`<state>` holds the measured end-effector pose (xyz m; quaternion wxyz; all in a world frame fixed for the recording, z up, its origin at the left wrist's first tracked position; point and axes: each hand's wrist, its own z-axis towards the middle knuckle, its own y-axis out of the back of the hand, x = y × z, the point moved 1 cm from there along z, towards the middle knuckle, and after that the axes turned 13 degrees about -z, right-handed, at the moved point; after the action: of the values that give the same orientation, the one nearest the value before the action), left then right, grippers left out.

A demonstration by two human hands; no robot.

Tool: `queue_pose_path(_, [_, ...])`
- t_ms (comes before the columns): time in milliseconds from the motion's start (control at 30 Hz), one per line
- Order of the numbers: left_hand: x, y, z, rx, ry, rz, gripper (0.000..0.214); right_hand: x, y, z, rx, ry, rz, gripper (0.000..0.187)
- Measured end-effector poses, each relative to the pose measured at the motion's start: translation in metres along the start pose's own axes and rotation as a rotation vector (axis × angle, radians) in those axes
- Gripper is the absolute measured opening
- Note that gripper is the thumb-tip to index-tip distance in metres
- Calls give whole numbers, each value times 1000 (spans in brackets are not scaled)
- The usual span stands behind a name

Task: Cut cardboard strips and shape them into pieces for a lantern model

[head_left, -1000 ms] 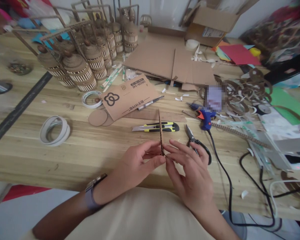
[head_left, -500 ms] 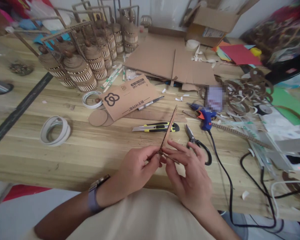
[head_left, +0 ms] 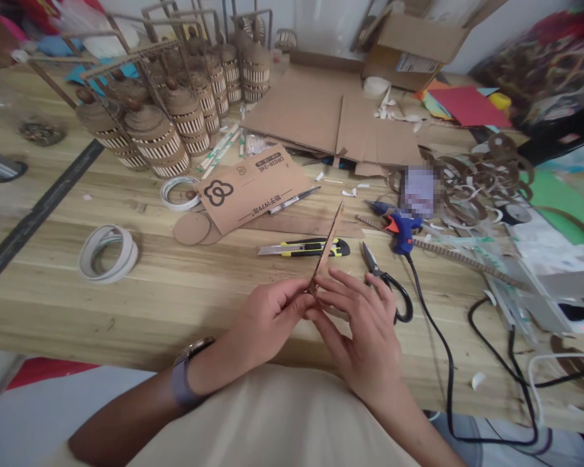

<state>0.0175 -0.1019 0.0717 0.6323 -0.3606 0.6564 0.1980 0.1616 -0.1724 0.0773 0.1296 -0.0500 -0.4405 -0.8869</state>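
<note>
A narrow cardboard strip stands edge-up between my hands, its long end slanting away from me. My left hand pinches the near end between thumb and fingers. Closed on the same end from the other side is my right hand, thumb and fingertips against the cardboard. Fingers hide the bottom of the strip. Just past the strip lies a yellow and black utility knife with its blade out. Black-handled scissors rest by my right fingers.
A blue glue gun with a black cord lies right. Tape rolls and a printed cardboard piece are left of centre. Lantern-like bamboo models stand back left. Cardboard sheets lie behind; curled strips pile up right.
My right hand has shifted slightly left, and its fingers have drawn closer around the near end of the cardboard strip. My left hand stays nearly in place.
</note>
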Motion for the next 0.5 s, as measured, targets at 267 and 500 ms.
queue_pose_path(267, [-6,-4,-5,32,-2,33,26,-4,-2,-4,-62,-126,106,17])
queue_pose_path(500, [-2,0,-1,63,47,-24,26,-2,1,-1,-48,-14,23,15])
